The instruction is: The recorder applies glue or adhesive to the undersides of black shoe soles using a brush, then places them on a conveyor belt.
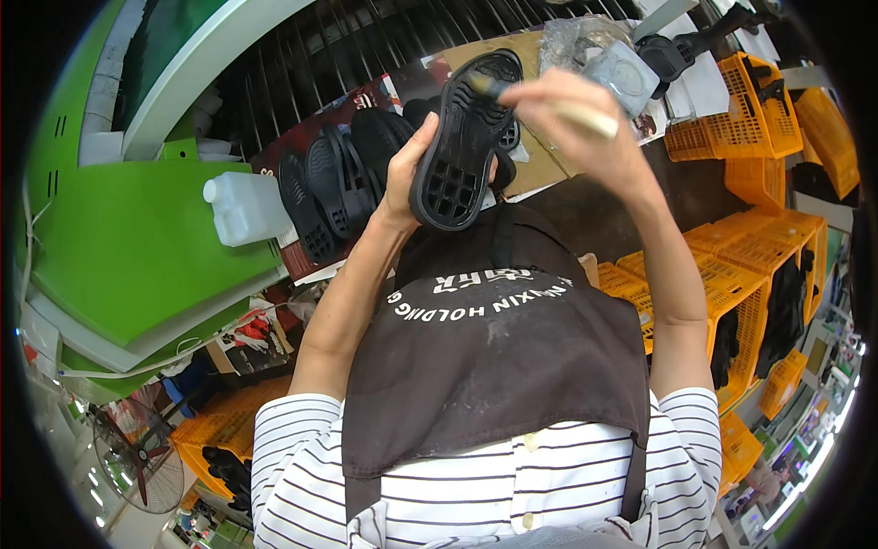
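striped white shirt cloth [457,489] and a dark, stain-flecked apron [498,366] lie nearest, filling the lower middle of the frame, while at upper centre the left hand [409,174] grasps a black, rubbery-looking sole [468,137] by its edges, wavy ridges toward its top and a square-celled grid at its lower end. the right hand [572,94] grips a brush [590,120] with a smooth pale handle, its tip over the ridges, contact hard to tell; the step seems to be brushing the sole's face, and the next move probably calls for steady, even strokes.

Head-worn fisheye, looking down, left hand [412,178], right hand [587,151] near
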A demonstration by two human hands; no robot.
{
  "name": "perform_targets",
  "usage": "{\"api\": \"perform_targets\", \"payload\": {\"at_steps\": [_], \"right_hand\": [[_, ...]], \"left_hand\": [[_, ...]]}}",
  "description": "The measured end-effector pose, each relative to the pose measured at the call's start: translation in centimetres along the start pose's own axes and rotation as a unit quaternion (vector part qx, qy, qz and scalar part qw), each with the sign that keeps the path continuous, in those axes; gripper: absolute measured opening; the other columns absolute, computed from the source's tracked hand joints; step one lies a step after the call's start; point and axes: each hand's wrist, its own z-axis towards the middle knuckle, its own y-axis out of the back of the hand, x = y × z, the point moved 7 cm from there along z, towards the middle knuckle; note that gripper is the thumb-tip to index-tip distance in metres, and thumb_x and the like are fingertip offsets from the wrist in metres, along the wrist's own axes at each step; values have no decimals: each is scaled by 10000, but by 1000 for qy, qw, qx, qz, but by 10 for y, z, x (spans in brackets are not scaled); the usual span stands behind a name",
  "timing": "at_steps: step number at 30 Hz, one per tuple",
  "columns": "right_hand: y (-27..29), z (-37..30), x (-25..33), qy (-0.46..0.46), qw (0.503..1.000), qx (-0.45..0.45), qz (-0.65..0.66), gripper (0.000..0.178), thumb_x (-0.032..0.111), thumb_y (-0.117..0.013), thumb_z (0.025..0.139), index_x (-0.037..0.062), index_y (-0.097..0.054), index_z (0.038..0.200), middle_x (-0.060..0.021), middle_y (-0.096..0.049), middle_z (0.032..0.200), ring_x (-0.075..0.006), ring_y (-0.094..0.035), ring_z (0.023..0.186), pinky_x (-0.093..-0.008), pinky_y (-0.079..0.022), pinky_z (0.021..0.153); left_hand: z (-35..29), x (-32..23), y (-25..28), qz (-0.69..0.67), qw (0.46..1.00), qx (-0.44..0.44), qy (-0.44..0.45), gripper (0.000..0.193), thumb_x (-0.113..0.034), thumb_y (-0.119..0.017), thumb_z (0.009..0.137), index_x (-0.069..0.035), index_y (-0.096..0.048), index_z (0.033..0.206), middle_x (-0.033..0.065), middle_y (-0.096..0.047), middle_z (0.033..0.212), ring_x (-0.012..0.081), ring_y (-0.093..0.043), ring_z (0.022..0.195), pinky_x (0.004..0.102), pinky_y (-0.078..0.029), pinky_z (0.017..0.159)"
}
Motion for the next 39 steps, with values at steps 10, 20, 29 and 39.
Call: {"api": "perform_targets", "payload": {"at_steps": [10,20,29,39], "right_hand": [[18,-8,25,-129,971,37,197,143,71,-663,856,-8,-698,970,-68,-689,849,-114,-625,743,-242,-491,639],[-7,-3,34,-62,995,-38,66,81,74,-679,825,-1,-692,853,-89,-679,731,-164,-657,642,-271,-510,586],[-3,-22,15,-316,899,67,297,115,105,-676,852,-5,-710,846,-9,-660,724,-50,-579,591,-201,-459,521],[36,-24,14,-201,949,-115,213,123,94,-648,885,-9,-703,923,-18,-664,744,-41,-579,613,-178,-460,547]], "left_hand": [[-9,-16,5,104,993,-36,-31,632,-513,-258,1006,24,-552,1163,124,-629,955,187,-614,868,311,-498,831],[-13,-44,-15,289,941,-26,-176,668,-378,-359,1016,13,-112,1498,160,-348,1450,215,-373,1315,323,-286,1098],[-12,-53,-6,268,938,-47,-213,617,-445,-432,977,-20,-297,1403,140,-587,1111,196,-568,1031,329,-452,922],[-25,-71,-30,526,762,-16,-379,836,4,-804,673,-47,-336,1363,180,-496,1311,291,-502,1236,428,-369,1072]]}}
